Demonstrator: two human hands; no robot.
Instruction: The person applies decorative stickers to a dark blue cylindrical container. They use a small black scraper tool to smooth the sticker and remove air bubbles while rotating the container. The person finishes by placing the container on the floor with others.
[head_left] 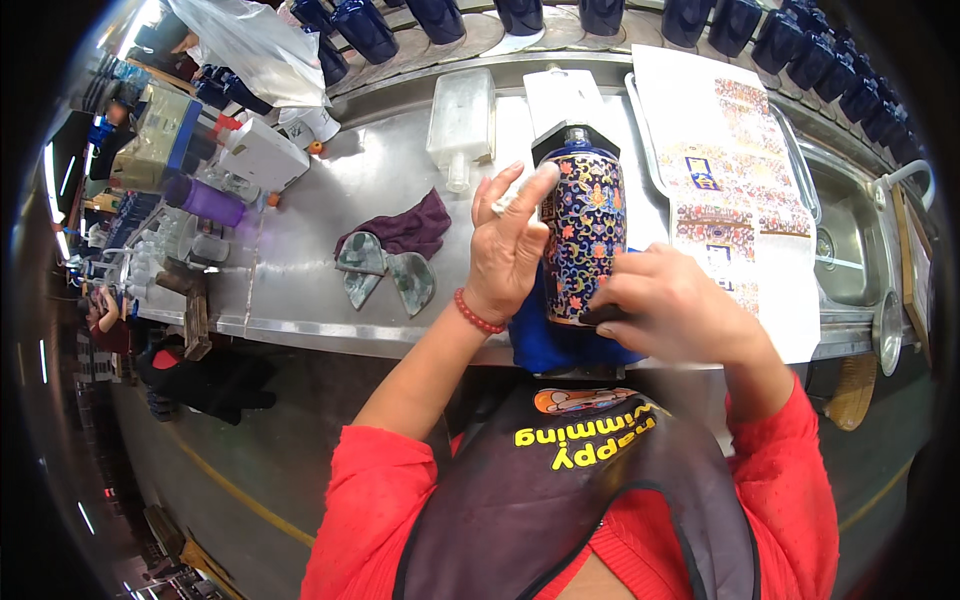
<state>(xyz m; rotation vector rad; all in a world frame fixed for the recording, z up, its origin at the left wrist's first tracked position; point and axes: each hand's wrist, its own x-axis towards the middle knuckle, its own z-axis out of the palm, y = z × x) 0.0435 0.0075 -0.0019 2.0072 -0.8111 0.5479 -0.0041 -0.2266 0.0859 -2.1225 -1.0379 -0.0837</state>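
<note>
A dark blue bottle, covered in a colourful floral pattern, lies with its neck pointing away from me. Blue cloth shows under its near end. At its left side is my left hand, open, with the fingers stretched out and a white wrap round one of them; the fingertips reach the bottle's upper left edge. My right hand is closed on a small dark pad at the bottle's near right end. That hand is slightly blurred, and most of the pad is hidden under the fingers.
Printed decal sheets lie on a tray to the right, before a sink. A clear bottle lies at the back. Left are a purple cloth and green patterned pieces. Blue bottles line a conveyor at the far edge.
</note>
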